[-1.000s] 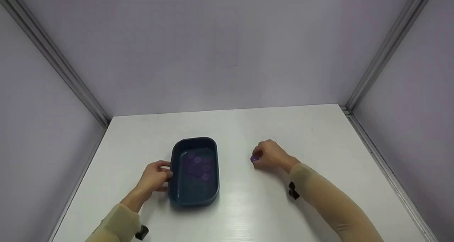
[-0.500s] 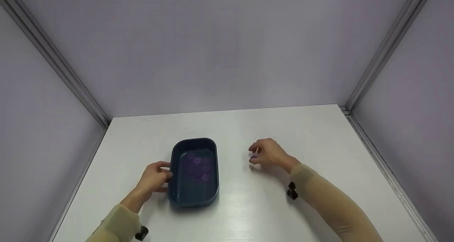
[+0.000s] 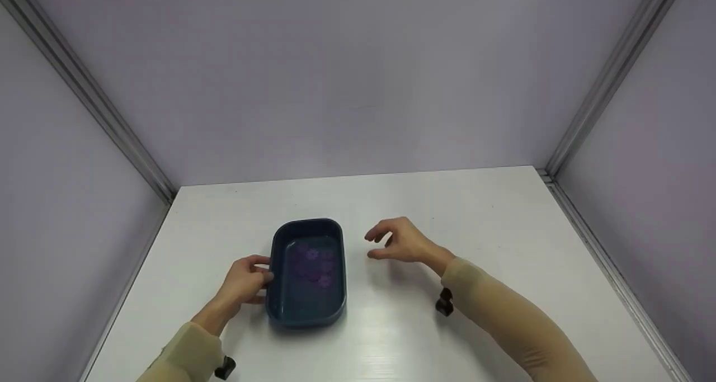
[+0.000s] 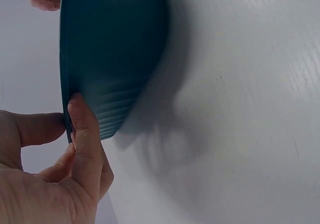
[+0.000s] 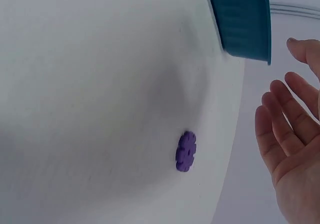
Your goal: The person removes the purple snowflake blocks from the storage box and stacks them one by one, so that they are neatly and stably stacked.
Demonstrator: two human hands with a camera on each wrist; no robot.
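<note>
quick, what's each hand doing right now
left hand: gripping the rim of the blue tub
right hand: open, holding nothing

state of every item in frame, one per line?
blue tray: upright on table, purple pieces inside
left hand: grips the tray's left rim
right hand: open, holds nothing, above the table
purple flower piece: loose, apart from the right hand
table: white, bears the tray

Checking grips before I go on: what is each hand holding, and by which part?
The left hand pinches the dark blue rectangular plastic tub by its left rim. The right hand holds nothing; the purple flower-shaped disc lies free on the table.
</note>
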